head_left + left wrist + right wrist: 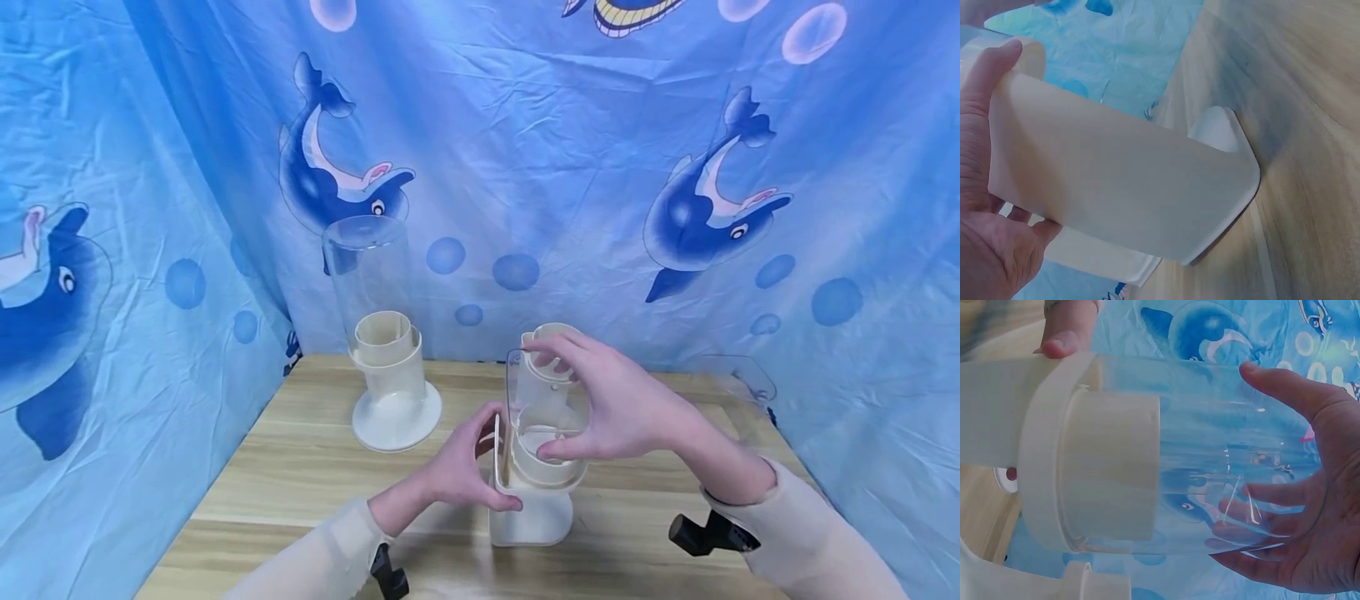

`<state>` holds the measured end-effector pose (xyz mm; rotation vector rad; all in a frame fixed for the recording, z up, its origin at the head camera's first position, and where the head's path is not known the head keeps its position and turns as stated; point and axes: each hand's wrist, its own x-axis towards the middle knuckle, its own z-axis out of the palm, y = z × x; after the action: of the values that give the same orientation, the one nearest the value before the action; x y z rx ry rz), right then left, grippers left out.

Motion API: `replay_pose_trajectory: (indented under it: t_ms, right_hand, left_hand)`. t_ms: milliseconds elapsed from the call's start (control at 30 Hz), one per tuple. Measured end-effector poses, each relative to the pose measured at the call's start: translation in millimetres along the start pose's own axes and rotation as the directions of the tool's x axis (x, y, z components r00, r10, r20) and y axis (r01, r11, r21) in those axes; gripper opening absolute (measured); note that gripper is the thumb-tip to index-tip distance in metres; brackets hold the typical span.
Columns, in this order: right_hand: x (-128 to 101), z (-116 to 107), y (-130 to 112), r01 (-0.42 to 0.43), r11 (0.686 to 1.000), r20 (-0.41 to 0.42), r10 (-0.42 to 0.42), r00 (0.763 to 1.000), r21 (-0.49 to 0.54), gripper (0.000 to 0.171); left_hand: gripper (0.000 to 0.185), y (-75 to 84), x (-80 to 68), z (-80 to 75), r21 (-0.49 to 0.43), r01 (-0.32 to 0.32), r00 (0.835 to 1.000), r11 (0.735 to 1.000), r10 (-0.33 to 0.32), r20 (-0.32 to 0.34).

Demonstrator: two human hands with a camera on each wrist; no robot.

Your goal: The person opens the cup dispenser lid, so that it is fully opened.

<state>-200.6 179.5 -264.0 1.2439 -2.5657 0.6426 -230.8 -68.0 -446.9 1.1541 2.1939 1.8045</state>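
Item 1: cream dispenser base (528,512), square-footed, standing on the wooden table (300,467) near its front edge; the left hand (461,471) grips its upper side wall, thumb curled over the collar and the remaining fingers wrapped round the far face, palm flat on the plastic in the left wrist view. Item 2: clear tube (543,400), upright and seated in the cream collar of item 1; the right hand (615,404) clasps it from the right, fingers (1285,387) spread round the transparent wall, thumb low by the collar, fingertips at the tube's top rim. Item 3: second dispenser (386,350), clear cylinder on a round cream foot, standing beyond the left fingertips, well apart from both hands. Item 4: clear lid (738,379), lying beyond the right wrist by the table's right edge. Backdrop: blue dolphin curtain (525,167).
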Motion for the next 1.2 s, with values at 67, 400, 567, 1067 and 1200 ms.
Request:
replay_pose_trajectory:
  t_ms: [67, 400, 567, 1067, 1200]
  right_hand:
    - [-0.2, 0.8, 1.4, 0.001, 1.000, -0.014, -0.001, 1.000, -0.007, 0.103]
    - [4.7, -1.1, 12.4, 0.027, 0.999, -0.047, -0.025, 0.999, 0.046, 0.092]
    - [6.7, -5.2, 14.1, 0.004, 0.998, -0.039, -0.001, 0.999, 0.068, 0.089]
    - [5.9, -5.7, 16.4, 0.034, 0.995, -0.021, -0.032, 0.999, 0.098, 0.090]
    - [6.8, -6.0, 15.4, 0.045, 0.994, -0.018, -0.043, 0.999, 0.095, 0.089]
  left_hand:
    - [0.100, -1.9, 0.6, 0.4, -0.023, -0.001, 1.000, 1.000, 0.001, 0.013]
    - [0.104, -5.6, 1.9, 6.1, -0.045, -0.011, 0.999, 0.999, 0.013, 0.031]
    - [0.105, -6.8, 3.9, 9.5, 0.002, -0.062, 0.997, 0.998, 0.062, 0.034]
    - [0.100, -12.8, 3.3, 10.9, 0.022, -0.056, 0.998, 0.998, 0.056, -0.007]
    - [0.098, -13.8, 1.9, 9.5, 0.068, -0.079, 0.997, 0.995, 0.079, 0.002]
